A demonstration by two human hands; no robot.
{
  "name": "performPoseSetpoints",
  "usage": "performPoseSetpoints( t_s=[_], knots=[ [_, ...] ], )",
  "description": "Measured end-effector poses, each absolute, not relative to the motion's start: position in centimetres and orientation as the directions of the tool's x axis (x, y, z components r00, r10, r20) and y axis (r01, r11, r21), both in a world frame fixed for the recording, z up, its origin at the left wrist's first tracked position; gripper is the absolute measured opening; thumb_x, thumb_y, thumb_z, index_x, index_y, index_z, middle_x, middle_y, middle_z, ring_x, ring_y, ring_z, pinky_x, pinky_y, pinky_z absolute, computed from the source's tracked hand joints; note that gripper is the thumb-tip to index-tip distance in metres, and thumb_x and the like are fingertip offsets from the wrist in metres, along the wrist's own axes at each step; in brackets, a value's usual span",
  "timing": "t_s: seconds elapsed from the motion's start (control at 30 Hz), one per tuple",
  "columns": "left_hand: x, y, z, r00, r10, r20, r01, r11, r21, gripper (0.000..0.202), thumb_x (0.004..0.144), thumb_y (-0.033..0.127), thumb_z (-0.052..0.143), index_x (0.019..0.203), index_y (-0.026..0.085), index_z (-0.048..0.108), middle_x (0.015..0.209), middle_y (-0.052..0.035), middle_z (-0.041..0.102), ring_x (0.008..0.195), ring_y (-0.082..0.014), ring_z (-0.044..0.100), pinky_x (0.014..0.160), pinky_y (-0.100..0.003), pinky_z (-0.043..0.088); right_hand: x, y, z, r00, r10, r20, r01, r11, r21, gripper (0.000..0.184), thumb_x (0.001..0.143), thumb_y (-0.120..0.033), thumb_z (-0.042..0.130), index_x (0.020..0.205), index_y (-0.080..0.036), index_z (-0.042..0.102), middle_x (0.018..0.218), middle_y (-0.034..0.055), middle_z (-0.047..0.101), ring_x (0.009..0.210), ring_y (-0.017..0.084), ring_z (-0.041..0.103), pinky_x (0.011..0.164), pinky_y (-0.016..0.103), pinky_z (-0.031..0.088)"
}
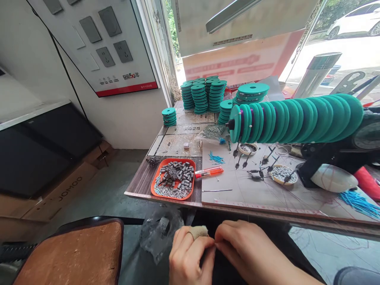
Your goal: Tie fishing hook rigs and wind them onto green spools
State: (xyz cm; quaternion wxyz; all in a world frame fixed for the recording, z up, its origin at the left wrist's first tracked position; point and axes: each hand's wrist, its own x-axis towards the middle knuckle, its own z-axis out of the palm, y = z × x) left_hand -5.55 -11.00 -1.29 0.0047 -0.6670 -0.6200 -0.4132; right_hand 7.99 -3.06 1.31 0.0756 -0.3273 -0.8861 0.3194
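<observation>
Beyond both hands (190, 253), leftward, sits the orange tray (153, 186).

Tray (178, 160) on table (139, 183), discs (199, 98) behind

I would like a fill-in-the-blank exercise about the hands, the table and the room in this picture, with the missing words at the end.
1. The left hand has a pale wrap around one ____, and its fingertips are close to the right hand.
2. Near the green disc stacks, the table covering shows the printed number ____.
3. The brown chair seat is on the picture's ____ side.
4. The cardboard box bears the printed word ____.

Missing words: finger; 2025; left; JOMOO.
</observation>
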Motion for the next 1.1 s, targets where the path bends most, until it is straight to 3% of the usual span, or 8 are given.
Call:
performPoseSetpoints(
  t_s=[0.2,0.5,0.57,0.63,0.7,0.77,0.9,1.1],
  knots=[
    [-5.4,-10.8,-0.6,-0.111,0.802,0.586,0.852,-0.227,0.472,0.014,0.076,0.005,0.056,0.070,0.017,0.059,0.062,-0.0010,0.058,0.063,-0.0140,0.053,0.059,-0.024,0.046,8.5,-3.2,0.8,-0.756,0.653,0.052,0.498,0.624,-0.602,0.015,0.073,-0.004,0.064,0.077,-0.018,0.063,0.074,-0.0008,0.066,0.067,0.017,0.060,0.063,0.026,0.035],
    [-5.5,-10.5,0.4,-0.027,0.811,0.585,0.883,-0.256,0.395,0.015,0.075,0.006,0.056,0.066,0.017,0.060,0.060,-0.0013,0.058,0.059,-0.0148,0.054,0.057,-0.026,0.048,8.7,-3.4,0.8,-0.785,0.584,0.207,0.423,0.748,-0.511,0.021,0.077,-0.002,0.053,0.062,-0.017,0.052,0.059,-0.0028,0.058,0.052,0.013,0.049,0.060,0.027,0.030],
    [-5.9,-10.5,0.7,-0.047,0.861,0.506,0.863,-0.220,0.455,0.012,0.069,0.008,0.064,0.074,0.018,0.063,0.066,-0.0013,0.062,0.064,-0.0156,0.058,0.059,-0.026,0.050,8.9,-3.4,0.6,-0.766,0.594,0.243,0.399,0.738,-0.545,0.021,0.078,-0.002,0.052,0.064,-0.017,0.053,0.062,-0.0034,0.060,0.054,0.012,0.051,0.063,0.027,0.032],
    [-6.5,-10.5,0.9,-0.081,0.934,0.348,0.822,-0.135,0.553,0.026,0.064,0.018,0.073,0.088,0.019,0.065,0.081,-0.0032,0.066,0.075,-0.0178,0.063,0.065,-0.027,0.053,9.1,-3.4,0.4,-0.745,0.598,0.296,0.355,0.731,-0.583,0.020,0.081,-0.003,0.049,0.069,-0.017,0.055,0.064,-0.0039,0.061,0.057,0.011,0.054,0.071,0.027,0.033],
    [-6.9,-10.6,1.0,-0.069,0.973,0.219,0.767,-0.088,0.635,0.021,0.074,0.035,0.067,0.089,0.020,0.064,0.092,-0.0055,0.065,0.087,-0.0193,0.062,0.073,-0.029,0.053,9.3,-3.4,0.1,-0.728,0.585,0.357,0.303,0.742,-0.598,0.020,0.084,-0.005,0.047,0.072,-0.018,0.057,0.064,-0.0044,0.061,0.057,0.010,0.056,0.081,0.028,0.032],
    [-7.0,-10.7,1.0,-0.015,0.986,0.165,0.722,-0.103,0.684,0.031,0.090,0.040,0.044,0.073,0.019,0.060,0.087,-0.0060,0.063,0.087,-0.0181,0.061,0.074,-0.029,0.051,9.3,-3.6,-0.2,-0.724,0.560,0.403,0.260,0.762,-0.593,0.021,0.086,-0.007,0.046,0.073,-0.019,0.057,0.063,-0.0049,0.060,0.057,0.009,0.055,0.086,0.029,0.030],
    [-6.8,-10.8,0.9,0.031,0.988,0.150,0.727,-0.125,0.675,0.036,0.094,0.030,0.033,0.064,0.017,0.049,0.073,-0.0057,0.057,0.071,-0.0148,0.057,0.062,-0.023,0.048,9.2,-4.0,-0.5,-0.708,0.547,0.448,0.216,0.771,-0.599,0.022,0.087,-0.008,0.045,0.072,-0.020,0.057,0.064,-0.0048,0.061,0.058,0.010,0.056,0.089,0.028,0.030],
    [-6.8,-11.1,-0.2,-0.027,0.981,0.194,0.721,-0.115,0.683,0.026,0.094,0.029,0.035,0.074,0.019,0.048,0.078,-0.0044,0.057,0.076,-0.0158,0.054,0.069,-0.027,0.046,9.3,-3.9,-0.5,-0.706,0.547,0.449,0.258,0.790,-0.556,0.023,0.088,-0.006,0.041,0.082,-0.019,0.058,0.067,-0.0031,0.062,0.061,0.011,0.059,0.092,0.029,0.031]
  ],
)
